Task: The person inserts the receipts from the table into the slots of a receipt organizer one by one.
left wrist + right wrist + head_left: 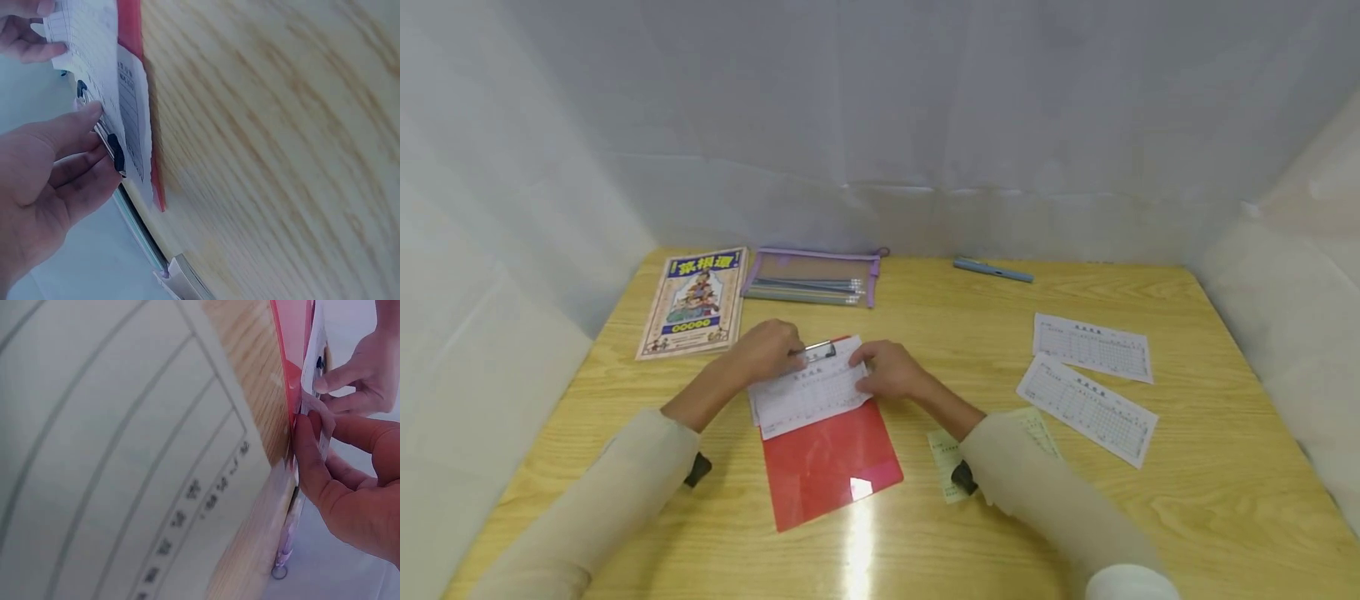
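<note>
A red clipboard (831,471) lies slightly tilted on the table, with white printed slips (812,396) over its upper half. At its top edge my left hand (771,350) grips the metal clip (822,348). The left wrist view shows the thumb on the clip (103,132) and the other fingers behind it. My right hand (891,369) pinches the right edge of the top slip between thumb and fingers. In the right wrist view, this slip (322,415) bends up at the pinched edge. Whether the clip holds the top slip cannot be told.
Two more white slips (1090,408) overlap at the right. Green slips (947,467) lie partly under my right forearm. Toward the back are a comic-style book (694,304), a purple-edged mesh pouch with pencils (812,275) and a blue pen (992,270). A pale curtain (910,125) hangs behind.
</note>
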